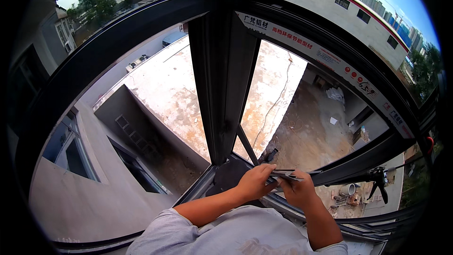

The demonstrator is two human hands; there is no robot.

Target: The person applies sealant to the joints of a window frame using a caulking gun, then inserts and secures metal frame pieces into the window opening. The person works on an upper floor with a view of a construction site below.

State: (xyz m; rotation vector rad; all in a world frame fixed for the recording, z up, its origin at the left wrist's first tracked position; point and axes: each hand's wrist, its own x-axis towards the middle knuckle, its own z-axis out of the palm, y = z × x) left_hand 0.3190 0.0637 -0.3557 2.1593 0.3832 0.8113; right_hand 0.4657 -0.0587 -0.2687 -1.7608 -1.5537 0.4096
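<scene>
Low in the middle of the head view, my left hand (257, 182) and my right hand (298, 191) come together in front of my chest. Both are closed on several thin dark strips (285, 174), which lie roughly level between the fingers and stick out past the right fingertips. The strips' exact kind is too small to make out. Just beyond my hands stands the dark corner post (219, 89) of a window frame. A dark rounded thing (229, 174), partly hidden by my left hand, sits at the post's foot.
A black caulking gun (377, 184) hangs by the right-hand frame. A printed white protective strip (325, 56) covers the right upper rail (406, 89). Through the openings, a yard (311, 127) lies far below, with a pale flat roof (165, 89) and a ladder (134, 134).
</scene>
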